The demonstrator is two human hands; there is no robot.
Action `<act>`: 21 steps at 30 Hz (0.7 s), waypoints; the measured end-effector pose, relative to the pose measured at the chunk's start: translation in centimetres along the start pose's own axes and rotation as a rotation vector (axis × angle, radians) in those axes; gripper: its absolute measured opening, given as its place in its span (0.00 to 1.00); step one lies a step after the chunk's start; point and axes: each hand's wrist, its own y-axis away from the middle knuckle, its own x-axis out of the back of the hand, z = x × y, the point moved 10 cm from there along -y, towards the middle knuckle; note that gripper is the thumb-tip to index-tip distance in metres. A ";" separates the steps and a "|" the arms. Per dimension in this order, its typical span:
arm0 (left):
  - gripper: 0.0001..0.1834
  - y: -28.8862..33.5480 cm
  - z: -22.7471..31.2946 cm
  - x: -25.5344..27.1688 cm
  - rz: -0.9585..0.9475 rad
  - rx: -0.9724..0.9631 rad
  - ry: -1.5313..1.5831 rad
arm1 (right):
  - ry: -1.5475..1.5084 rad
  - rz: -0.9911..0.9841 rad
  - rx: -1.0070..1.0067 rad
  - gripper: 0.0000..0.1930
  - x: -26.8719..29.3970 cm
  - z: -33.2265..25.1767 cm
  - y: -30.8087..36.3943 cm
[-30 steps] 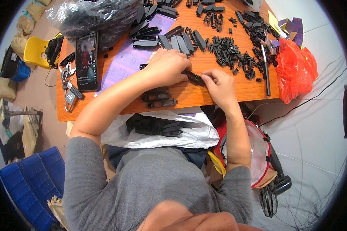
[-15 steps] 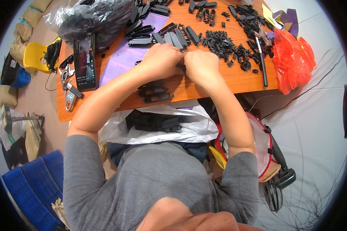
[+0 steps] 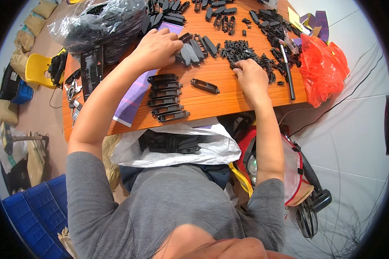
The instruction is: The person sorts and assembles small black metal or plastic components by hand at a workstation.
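My left hand (image 3: 157, 48) is over the left end of a group of long dark grey plastic covers (image 3: 188, 54), its fingers curled down at their edge; what they hold, if anything, is hidden. My right hand (image 3: 251, 78) has its fingertips pinched at the near edge of a heap of small black plastic clips (image 3: 242, 52). Any piece in that pinch is too small to make out. Between the hands a single long black frame-like part (image 3: 205, 85) lies on the orange-brown table. Left of it, several similar black parts (image 3: 166, 96) are lined up in a column.
A phone (image 3: 92, 71), keys (image 3: 75, 90) and a clear bag of black parts (image 3: 103, 30) are at the left. A black pen (image 3: 288, 71) and a red plastic bag (image 3: 322, 69) are at the right. A white bag (image 3: 177, 159) with black parts spans my lap.
My hands, together over the table's middle before, have parted: the left went up and left, the right moved right to the small clips. A single long black part now lies between them.
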 end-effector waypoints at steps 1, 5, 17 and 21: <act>0.10 -0.2 -0.5 0.2 -0.027 0.043 0.033 | 0.039 0.029 0.030 0.06 -0.2 -0.3 0.0; 0.08 0.1 -1.3 -0.7 -0.019 0.115 0.083 | 0.198 0.035 0.103 0.05 -0.7 -1.5 -0.7; 0.16 0.0 -2.3 -1.3 0.173 0.408 1.407 | -1.033 -0.052 -0.384 0.12 -3.7 2.6 3.8; 0.13 -1.5 1.1 -2.6 0.130 0.274 1.413 | -0.619 0.107 -0.159 0.08 -1.8 1.9 4.6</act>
